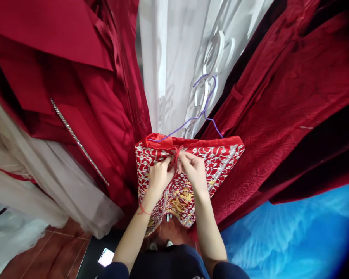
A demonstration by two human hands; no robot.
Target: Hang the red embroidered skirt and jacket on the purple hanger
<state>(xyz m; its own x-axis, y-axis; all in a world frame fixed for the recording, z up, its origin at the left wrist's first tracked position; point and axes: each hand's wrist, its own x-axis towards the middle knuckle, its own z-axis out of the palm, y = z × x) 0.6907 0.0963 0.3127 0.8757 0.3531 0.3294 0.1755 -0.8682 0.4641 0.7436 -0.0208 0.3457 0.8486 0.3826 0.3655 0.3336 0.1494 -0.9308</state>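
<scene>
A red skirt (221, 159) with silver and gold embroidery hangs in front of me from a purple wire hanger (182, 126). Its hanger hook is caught on a white ring on the wall. At the front of the waistband a thin red tie (177, 155) is gathered into a knot or bow. My left hand (160, 172) pinches the tie from the left side, with a red string around that wrist. My right hand (194, 168) is closed on the tie from the right. The fingertips meet at the knot, and some of them are hidden.
Dark red garments hang at left (84, 89) and right (267, 128). White rings (218, 52) hang along a white curtain (174, 62). A lit phone (106, 257) lies on a dark surface at lower left. Blue fabric (293, 228) spreads at lower right, pale tulle (81, 186) at left.
</scene>
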